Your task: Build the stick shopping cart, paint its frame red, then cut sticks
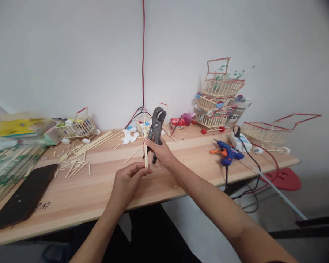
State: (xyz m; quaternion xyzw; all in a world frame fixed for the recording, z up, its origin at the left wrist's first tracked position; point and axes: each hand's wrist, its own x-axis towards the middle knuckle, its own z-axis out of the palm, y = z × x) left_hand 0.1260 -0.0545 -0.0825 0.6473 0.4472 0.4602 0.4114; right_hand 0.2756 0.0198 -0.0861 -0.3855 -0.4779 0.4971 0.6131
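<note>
My left hand (131, 176) pinches the lower end of a few pale wooden sticks (146, 151), which stand upright side by side. Gripped in my right hand (160, 150) is a dark grey hand cutter (157, 126) with a hooked jaw pointing up. The right thumb also lies against the sticks, close to the cutter's handles. Both hands are above the middle of the wooden table. Cut stick pieces (76, 164) and longer sticks (98, 140) lie scattered to the left.
Stick-built toy shopping carts (218, 98) are stacked at the back right; another cart (76, 126) stands left. A blue glue gun (228, 153) lies near a white power strip (242, 141). A black phone (24, 197) and bagged sticks (9, 168) occupy the left end. A red stool (283, 179) stands beyond.
</note>
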